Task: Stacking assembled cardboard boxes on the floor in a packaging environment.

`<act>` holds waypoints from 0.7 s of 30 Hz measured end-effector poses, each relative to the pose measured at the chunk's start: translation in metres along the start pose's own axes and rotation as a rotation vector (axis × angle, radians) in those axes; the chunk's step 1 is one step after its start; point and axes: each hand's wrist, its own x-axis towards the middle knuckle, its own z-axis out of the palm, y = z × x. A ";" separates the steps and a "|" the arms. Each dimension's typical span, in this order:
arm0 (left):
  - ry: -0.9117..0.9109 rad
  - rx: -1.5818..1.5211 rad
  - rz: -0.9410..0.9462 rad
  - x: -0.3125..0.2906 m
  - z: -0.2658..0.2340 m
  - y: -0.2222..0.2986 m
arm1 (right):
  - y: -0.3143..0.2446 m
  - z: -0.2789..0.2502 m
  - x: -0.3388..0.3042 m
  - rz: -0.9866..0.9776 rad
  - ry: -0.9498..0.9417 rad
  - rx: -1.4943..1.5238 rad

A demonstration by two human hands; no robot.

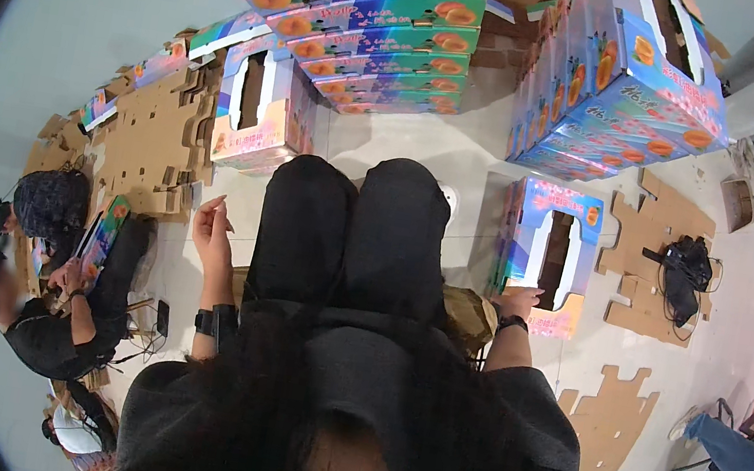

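Observation:
My left hand point(214, 225) is raised beside my left knee, its fingers apart and nothing in them. It is nearest to a pink and white fruit carton point(258, 146) with a long slot in its top, which stands a little farther off. On my right, a blue and pink fruit carton point(561, 196) sits on the floor, with an opening in its top framed by white. My right hand point(516, 303) touches the near left corner of this carton, fingers stretched out over its edge. Part of that hand's underside is hidden.
Tall stacks of cartons stand ahead, a green one point(380, 29) and a blue one point(603, 114). Flat cardboard point(156, 136) lies left; more cardboard point(609, 420) lies right, near a black bag point(683, 279). A co-worker point(77, 326) at left handles a carton piece.

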 end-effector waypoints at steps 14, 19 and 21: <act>-0.120 0.040 -0.020 -0.002 0.033 0.008 | 0.032 -0.007 0.018 -0.099 0.026 0.001; -0.146 0.060 -0.049 -0.003 0.032 0.007 | 0.029 -0.008 0.021 -0.051 0.003 -0.019; -0.159 0.048 -0.061 -0.003 0.034 -0.001 | 0.036 -0.003 0.027 -0.103 -0.002 0.005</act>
